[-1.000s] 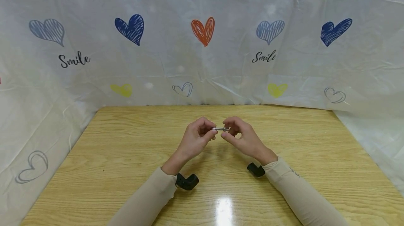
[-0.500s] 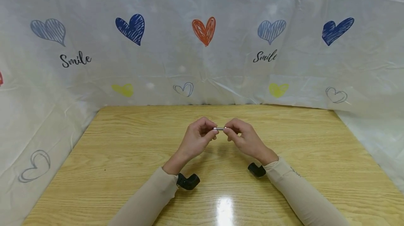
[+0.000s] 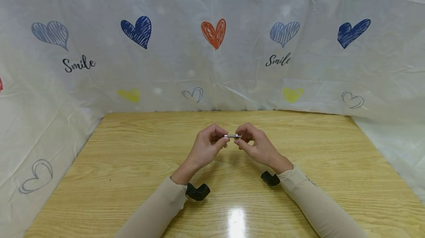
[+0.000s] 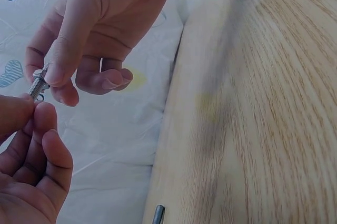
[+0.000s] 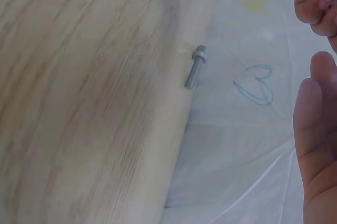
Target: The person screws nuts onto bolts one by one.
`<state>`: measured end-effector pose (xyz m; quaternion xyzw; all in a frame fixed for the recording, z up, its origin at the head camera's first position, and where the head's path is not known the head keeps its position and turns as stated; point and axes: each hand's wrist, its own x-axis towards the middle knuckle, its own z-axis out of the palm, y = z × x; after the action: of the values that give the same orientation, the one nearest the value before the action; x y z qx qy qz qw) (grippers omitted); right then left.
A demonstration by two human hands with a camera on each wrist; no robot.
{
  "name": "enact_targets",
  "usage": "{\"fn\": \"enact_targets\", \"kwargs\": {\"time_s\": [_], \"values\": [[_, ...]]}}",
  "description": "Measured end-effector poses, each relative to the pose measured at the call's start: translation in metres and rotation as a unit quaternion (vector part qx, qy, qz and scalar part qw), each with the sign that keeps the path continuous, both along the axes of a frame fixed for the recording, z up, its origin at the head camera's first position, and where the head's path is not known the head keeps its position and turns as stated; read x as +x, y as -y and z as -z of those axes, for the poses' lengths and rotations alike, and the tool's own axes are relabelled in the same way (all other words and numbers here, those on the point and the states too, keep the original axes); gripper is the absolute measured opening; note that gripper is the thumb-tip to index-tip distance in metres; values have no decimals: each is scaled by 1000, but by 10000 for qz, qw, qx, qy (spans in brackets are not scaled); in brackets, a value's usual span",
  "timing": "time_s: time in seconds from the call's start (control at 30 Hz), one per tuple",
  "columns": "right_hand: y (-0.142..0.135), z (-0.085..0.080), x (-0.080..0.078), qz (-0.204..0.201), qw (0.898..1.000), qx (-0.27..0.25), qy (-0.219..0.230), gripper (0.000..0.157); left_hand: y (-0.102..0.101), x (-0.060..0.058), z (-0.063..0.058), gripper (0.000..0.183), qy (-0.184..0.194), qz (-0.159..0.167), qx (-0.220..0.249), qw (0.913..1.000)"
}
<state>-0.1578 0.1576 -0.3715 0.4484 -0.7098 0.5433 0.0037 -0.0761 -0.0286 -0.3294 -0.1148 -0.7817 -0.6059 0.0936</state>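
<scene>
My left hand point(image 3: 206, 145) pinches one end of a metal bolt point(image 3: 230, 135) between thumb and index finger, above the table. The bolt lies level, pointing toward my right hand point(image 3: 257, 144). A hex nut point(image 3: 237, 136) sits round its threads near the right end, and my right thumb and index finger hold it. In the left wrist view, the threads point(image 4: 37, 87) show between the two hands, with the nut point(image 4: 39, 73) at the right fingertips. The right wrist view shows a bolt with a nut point(image 5: 195, 68) apart from the visible fingers.
The wooden table point(image 3: 132, 164) reaches back to a white cloth point(image 3: 245, 5) printed with hearts and "Smile". Black wrist devices stick out below the left wrist point(image 3: 198, 192) and the right wrist point(image 3: 270, 178).
Half a second ago my right fingertips covered the nut; now they are parted slightly and it shows between them. My left hand holds the bolt in nearly the same place.
</scene>
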Motion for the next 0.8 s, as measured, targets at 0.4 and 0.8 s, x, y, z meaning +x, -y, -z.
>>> {"fn": "enact_targets", "kwargs": {"time_s": [0.4,0.8], "values": [[-1,-22,15,167,9990,401,126,10,-1,1,0,11,-1,-35,-58,10000],[-1,-26,17,68,9997,221,-94,25,0,1,0,10,-43,-32,-68,10000]]}}
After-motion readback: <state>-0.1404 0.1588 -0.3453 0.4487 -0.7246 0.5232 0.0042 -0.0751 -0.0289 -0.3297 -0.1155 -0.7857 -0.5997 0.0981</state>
